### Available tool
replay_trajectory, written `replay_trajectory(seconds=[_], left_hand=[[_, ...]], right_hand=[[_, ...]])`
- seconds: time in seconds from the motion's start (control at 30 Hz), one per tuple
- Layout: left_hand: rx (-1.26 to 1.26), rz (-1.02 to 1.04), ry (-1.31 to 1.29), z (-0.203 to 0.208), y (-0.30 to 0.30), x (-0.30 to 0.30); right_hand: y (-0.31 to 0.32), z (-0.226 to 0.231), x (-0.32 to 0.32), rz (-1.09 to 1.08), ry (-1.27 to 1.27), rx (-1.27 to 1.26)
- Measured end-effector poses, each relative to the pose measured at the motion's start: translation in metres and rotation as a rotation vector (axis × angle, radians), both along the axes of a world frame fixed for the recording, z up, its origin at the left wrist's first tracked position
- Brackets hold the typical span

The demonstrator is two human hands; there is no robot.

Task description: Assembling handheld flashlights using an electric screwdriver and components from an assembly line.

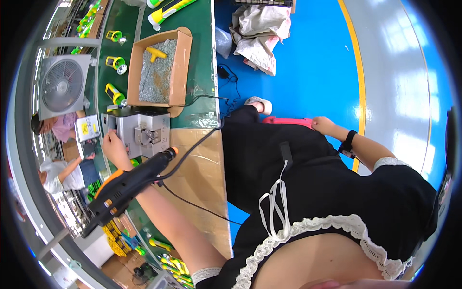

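My left hand (115, 150) reaches over the green workbench with its fingers pinched together, beside a silver metal device (144, 130). Whatever sits between those fingertips is too small to make out. A black and orange power screwdriver (126, 188) with a cable hangs over my left forearm. My right hand (325, 125), wearing a black band on the wrist, is closed at the end of a red, flat-edged thing (288, 120) next to my legs, perhaps a seat edge. Just beyond the metal device stands a cardboard box (182, 67) of small screws, with a yellow T-handled tool (156, 54) lying in it.
Several yellow-green flashlights (114, 94) stand along the bench, and more lie at the lower left (175, 265). Black cables (202, 144) cross the bench edge. Cloth sacks (262, 36) lie on the blue floor. A fan (62, 84) and two people occupy the far side.
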State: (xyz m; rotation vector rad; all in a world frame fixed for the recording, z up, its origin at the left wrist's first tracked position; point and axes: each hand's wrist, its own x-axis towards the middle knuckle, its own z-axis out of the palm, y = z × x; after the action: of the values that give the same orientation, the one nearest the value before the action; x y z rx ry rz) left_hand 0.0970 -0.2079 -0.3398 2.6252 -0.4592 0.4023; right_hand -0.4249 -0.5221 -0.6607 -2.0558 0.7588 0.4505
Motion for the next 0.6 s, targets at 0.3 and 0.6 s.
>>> replay_trajectory(seconds=[0.3,0.6], left_hand=[[-0.343,0.01,0.186,-0.008,-0.023,-0.03],[-0.747,0.013,0.197,0.008,-0.003,-0.041]], right_hand=[[0.044,-0.058,-0.081,-0.126,0.665,0.114],[0.045,-0.03,-0.085,-0.177,0.385,0.126]])
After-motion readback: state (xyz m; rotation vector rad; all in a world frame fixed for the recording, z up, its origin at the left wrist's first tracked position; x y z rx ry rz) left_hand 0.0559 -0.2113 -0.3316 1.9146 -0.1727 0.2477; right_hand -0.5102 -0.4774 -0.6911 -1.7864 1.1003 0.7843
